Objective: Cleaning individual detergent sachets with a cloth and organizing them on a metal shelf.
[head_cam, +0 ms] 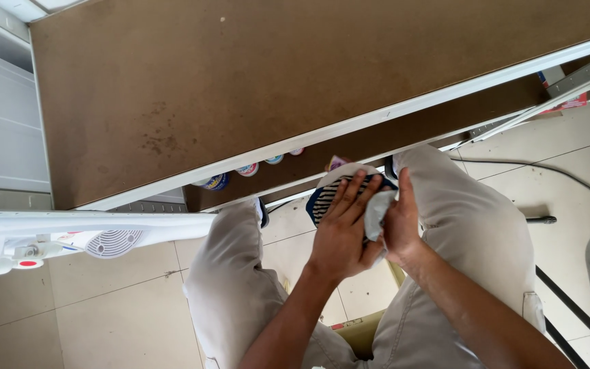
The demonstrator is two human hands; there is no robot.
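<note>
You are sitting with your knees apart and holding the work up over your lap, which is keeping it close to your eyes and clear of the brown worktop [240, 82] ahead of you. Your left hand [343, 229] is spreading its fingers [353, 191] flat across a round, dark blue slotted cover with a white rim [326, 195], cradling it from this side so that it is not turning or slipping; the fingers are pressing and gripping it rather than hanging loose. Your right hand [401, 225] is closing around a bunched white cloth [377, 212] and pushing it against the right edge of the cover, the thumb pointing up along the cloth, so the two hands are working against each other with the cloth sandwiched between them. The cover is sitting just in front of the worktop's white front edge, above the tiled floor [104, 301], between your thighs. Under the worktop a lower shelf is carrying a row of small round containers [247, 169] with coloured lids, only their tops peeking out. To your left a white appliance with a round grille and a red button [69, 242] is lying near the worktop, well apart from your hands. A dark cable [548, 167] is trailing over the floor to your right.
</note>
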